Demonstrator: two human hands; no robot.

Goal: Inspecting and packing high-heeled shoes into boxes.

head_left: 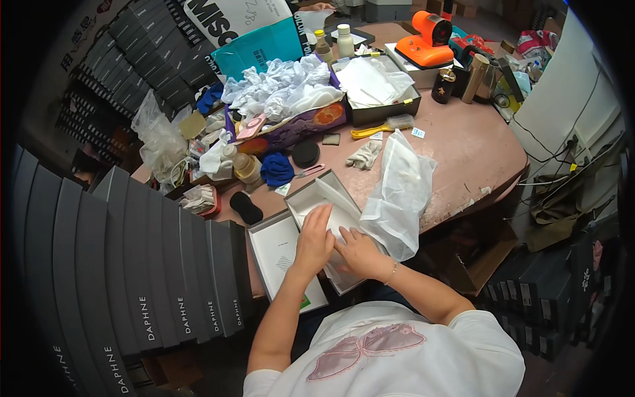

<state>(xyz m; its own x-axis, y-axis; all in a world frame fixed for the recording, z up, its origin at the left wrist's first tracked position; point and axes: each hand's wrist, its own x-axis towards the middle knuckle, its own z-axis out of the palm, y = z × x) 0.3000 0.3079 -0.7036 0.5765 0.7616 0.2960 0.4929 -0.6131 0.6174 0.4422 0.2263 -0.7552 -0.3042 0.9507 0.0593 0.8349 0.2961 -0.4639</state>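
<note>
A grey shoebox [368, 280] with a white inside lies at the table's near edge, with thin white tissue paper [334, 194] in it. My left hand [315, 238] reaches into the box, its fingers stretched out against the paper. Beside it my right hand [360, 253] lies with fingers apart on the paper, the fingertips close to my left hand. What lies beneath the paper is hidden. Along the left side of the box is its lid [264, 246], inside up, with a green patch at its near end. A translucent white bag [400, 198] rests just right of the box.
Tall stacks of grey shoeboxes [126, 258] stand close on my left. Farther back are a purple carton [301, 126] of crumpled paper, a black box [383, 114] of white sheets, a yellow-handled brush [380, 129] and an orange device [426, 43]. A black sponge [246, 208] sits near the lid.
</note>
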